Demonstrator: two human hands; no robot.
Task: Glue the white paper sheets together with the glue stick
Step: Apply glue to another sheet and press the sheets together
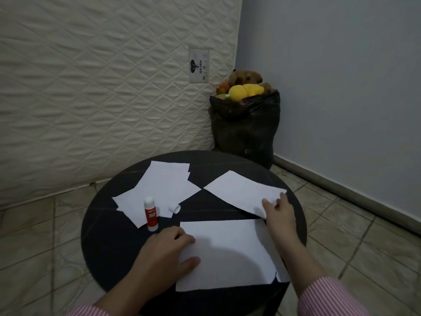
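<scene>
Head view: a round dark table [102, 224] stands on a tiled floor [364, 236], with white paper spread over it. Nearest the person lies a big sheet [227, 254], flat, its right edge overlapping a second sheet underneath. The left hand [168, 247] rests on the big sheet's left edge — fingers curled at the upper corner, thumb lying flat on the paper lower down — so it presses the sheet down; whether it pinches the edge I cannot tell. The right hand [276, 213] reaches to the far right and pinches the near corner of another sheet [241, 190], fingers on top of it; that corner looks slightly lifted. This sheet lies slanted, well apart from the big sheet at its far end.

On the left of the table sits a loose stack [164, 185] of several sheets, fanned out. The glue stick [151, 213] stands upright on the stack's near edge, white top and red label, uncapped. Its cap [175, 209] lies on its side just beside it, on the same stack.

Behind the table a quilted mattress [91, 87] leans upright, and a black bag [246, 128] of plush toys [243, 87] stands in the corner. Striped sleeves [330, 297] cover both forearms.
</scene>
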